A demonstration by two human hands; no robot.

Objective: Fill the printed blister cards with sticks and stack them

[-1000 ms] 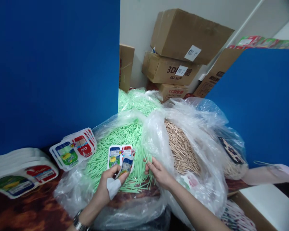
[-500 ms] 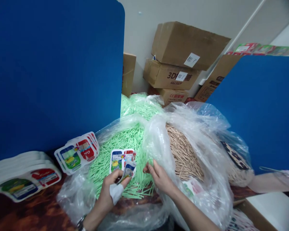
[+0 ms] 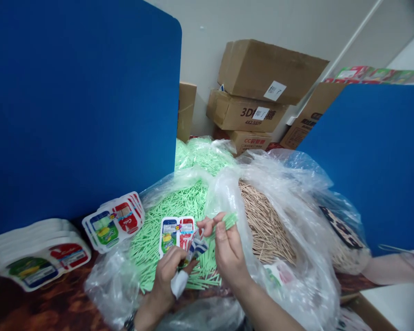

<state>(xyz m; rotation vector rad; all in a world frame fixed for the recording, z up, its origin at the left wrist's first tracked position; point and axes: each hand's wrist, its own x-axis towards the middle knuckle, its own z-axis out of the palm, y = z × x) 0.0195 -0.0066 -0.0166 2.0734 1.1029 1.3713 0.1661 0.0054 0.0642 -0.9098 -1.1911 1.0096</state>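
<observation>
My left hand is closed on a small printed packet in blue, white and green, with a white wrap around one finger. A short bunch of pale green sticks is pinched in my right hand, just above and to the right of the packet. Both hands are over a heap of loose green sticks in an open clear plastic bag. On that heap lies a double printed package, green-blue on one half and red on the other, partly behind my left hand.
Brown sticks fill the bag at the right. Printed packages stand stacked at left, beside a larger white-edged stack. Blue partitions rise on both sides. Cardboard boxes are piled behind; an open box stands front right.
My right hand has lifted and turned over beside the packet, and the green bunch now shows plainly in its fingers. My left hand has shifted slightly right with the packet.
</observation>
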